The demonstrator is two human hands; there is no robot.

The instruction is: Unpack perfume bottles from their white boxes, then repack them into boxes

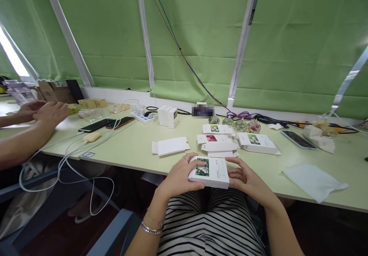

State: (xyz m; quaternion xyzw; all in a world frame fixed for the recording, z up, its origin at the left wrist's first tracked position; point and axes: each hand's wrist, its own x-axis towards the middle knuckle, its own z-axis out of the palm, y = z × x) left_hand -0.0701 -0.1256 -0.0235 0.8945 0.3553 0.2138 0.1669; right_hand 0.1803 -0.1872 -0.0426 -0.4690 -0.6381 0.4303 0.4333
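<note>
Just above my lap, at the table's front edge, is a small white cardboard box (217,173) with a photo of a white flower on its top. My left hand (181,175) grips its left end, with a finger resting over the picture and the thumb along the near side. On the right end, my right hand (247,175) holds the box with thumb and fingers around the corner. Behind it lie more white boxes, among them one with a red picture (217,142) and open flaps, and one with a flower picture (257,142). A plain white carton (171,146) lies flat to the left.
Several round glass discs (240,125) stand by the wall. Small white boxes (167,116), a power strip (143,117), and phones (97,125) with cables are left. A phone (298,139) and a white cloth (314,181) lie right. Another person's hands (51,112) work at far left.
</note>
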